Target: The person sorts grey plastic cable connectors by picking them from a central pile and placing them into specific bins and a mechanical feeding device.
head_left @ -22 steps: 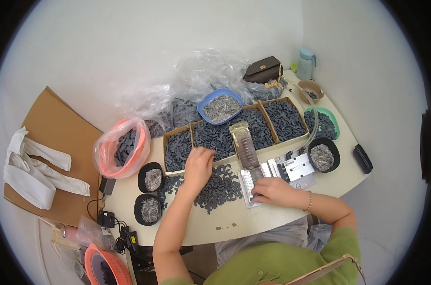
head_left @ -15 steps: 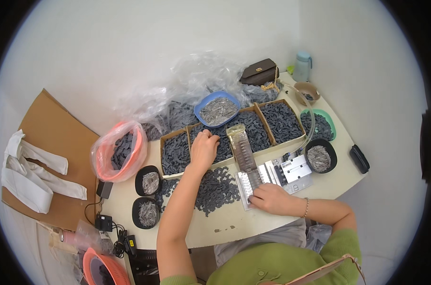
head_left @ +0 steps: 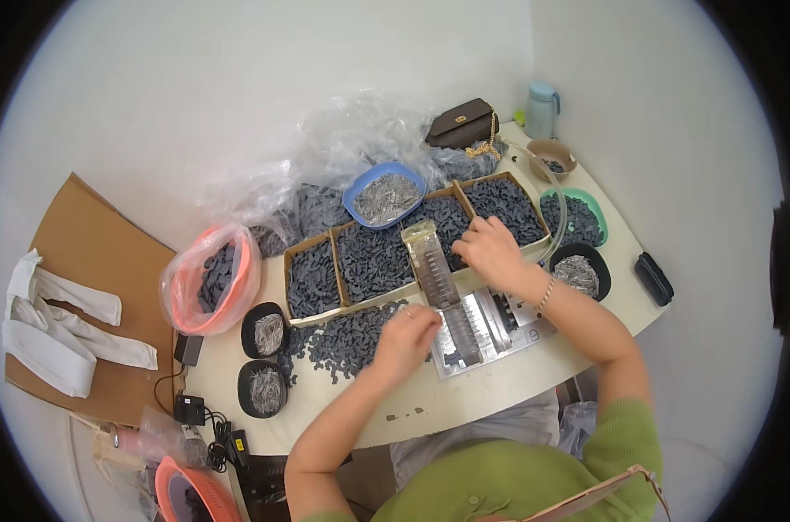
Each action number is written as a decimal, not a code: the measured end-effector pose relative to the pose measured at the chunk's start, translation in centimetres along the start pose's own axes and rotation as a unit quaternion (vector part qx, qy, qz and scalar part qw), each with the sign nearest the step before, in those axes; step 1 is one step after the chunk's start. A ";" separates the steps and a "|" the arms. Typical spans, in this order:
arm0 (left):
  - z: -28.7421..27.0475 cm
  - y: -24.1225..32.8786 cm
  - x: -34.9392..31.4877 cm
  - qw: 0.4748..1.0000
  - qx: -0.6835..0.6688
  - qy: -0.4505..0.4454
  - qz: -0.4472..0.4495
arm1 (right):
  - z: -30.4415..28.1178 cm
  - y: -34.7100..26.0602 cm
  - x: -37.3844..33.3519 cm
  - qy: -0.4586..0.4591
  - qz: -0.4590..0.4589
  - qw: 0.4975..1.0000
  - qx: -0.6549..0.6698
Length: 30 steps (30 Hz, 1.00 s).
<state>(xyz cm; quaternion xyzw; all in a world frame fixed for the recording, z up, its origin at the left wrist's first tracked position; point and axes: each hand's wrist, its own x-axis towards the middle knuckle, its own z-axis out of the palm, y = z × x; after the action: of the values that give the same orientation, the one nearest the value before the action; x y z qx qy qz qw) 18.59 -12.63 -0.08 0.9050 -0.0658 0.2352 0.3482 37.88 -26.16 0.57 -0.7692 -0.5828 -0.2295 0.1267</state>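
Note:
My left hand (head_left: 408, 339), fingers pinched together, is at the left side of a metal jig (head_left: 482, 335) with rows of slots; whatever its fingertips hold is too small to make out. My right hand (head_left: 492, 254) reaches over a divided cardboard box (head_left: 386, 298), its curled fingers at the small dark grey plastic parts (head_left: 451, 217) in a right-hand compartment. Its fingertips are partly hidden. Between both hands, a clear ribbed strip (head_left: 431, 265) runs from the box onto the jig. A loose heap of the same dark parts (head_left: 347, 339) lies left of my left hand.
Metal pins fill a blue basin (head_left: 353, 209) behind the box and black bowls (head_left: 247, 346) on either side. A green tray (head_left: 597, 213) and a bag-lined pink basket (head_left: 173, 291) hold dark parts. An air hose (head_left: 560, 196) arches to the jig. A handbag (head_left: 463, 124) and bottle (head_left: 542, 111) stand behind.
My left hand has come from the box down to the jig's left side. My right hand has left the jig's near edge and moved up over the box. The view has shifted slightly.

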 end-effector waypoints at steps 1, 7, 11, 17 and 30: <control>0.7 0.5 -1.0 0.999 0.041 -0.015 0.009 | 0.4 0.5 0.4 -0.042 0.000 0.999 -0.021; 2.5 2.5 -4.6 0.965 0.219 -0.071 0.125 | 0.7 0.4 0.8 -0.028 0.097 0.993 0.064; 2.6 3.9 -5.9 0.938 0.298 -0.080 0.156 | -2.0 -2.1 -1.3 -0.037 0.061 0.954 0.290; 2.3 3.5 -6.4 0.959 0.244 -0.062 0.130 | -1.9 -7.1 -5.6 -0.068 -0.091 0.959 0.260; -0.9 -1.0 -4.4 0.975 0.214 -0.014 -0.058 | -2.9 -7.8 -5.5 -0.149 -0.132 0.958 0.207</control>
<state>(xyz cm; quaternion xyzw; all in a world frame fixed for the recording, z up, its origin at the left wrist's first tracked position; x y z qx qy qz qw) 14.61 -11.48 -2.18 0.9640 0.0338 0.2107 0.1585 28.63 -29.81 -0.24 -0.6678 -0.7261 -0.0017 0.1637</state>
